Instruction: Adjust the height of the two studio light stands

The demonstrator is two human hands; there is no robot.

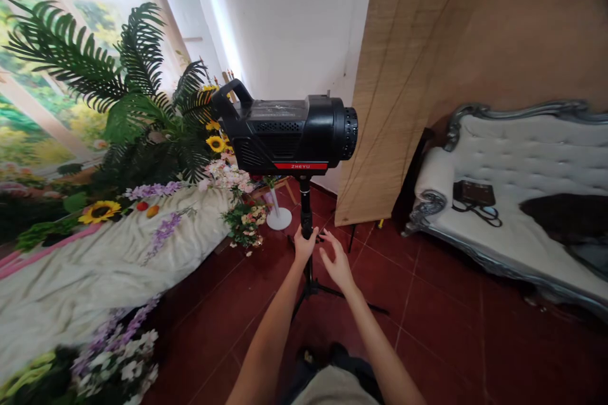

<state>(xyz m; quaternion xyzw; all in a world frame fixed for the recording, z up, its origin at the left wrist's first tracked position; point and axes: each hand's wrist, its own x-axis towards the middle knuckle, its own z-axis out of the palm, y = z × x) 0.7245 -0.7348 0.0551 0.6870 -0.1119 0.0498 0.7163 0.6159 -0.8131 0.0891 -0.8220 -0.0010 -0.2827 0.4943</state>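
A black studio light (285, 133) with a red strip and a top handle sits on a black stand (305, 199) in the middle of the view. Its round front end points right. My left hand (305, 244) is wrapped round the stand's pole below the light. Just to the right of the pole, my right hand (336, 258) has its fingers apart, the fingertips close to a small knob on the stand. Whether they touch the knob is hard to tell. The stand's legs spread on the red tiled floor below my hands.
At the left are a cloth-covered surface (185, 253), flowers and a palm plant (137, 76). A white round base (279, 218) stands behind the pole. A bamboo blind (375, 107) hangs right of the light. A tufted sofa (532, 152) holding a dark bag (474, 192) is at the right.
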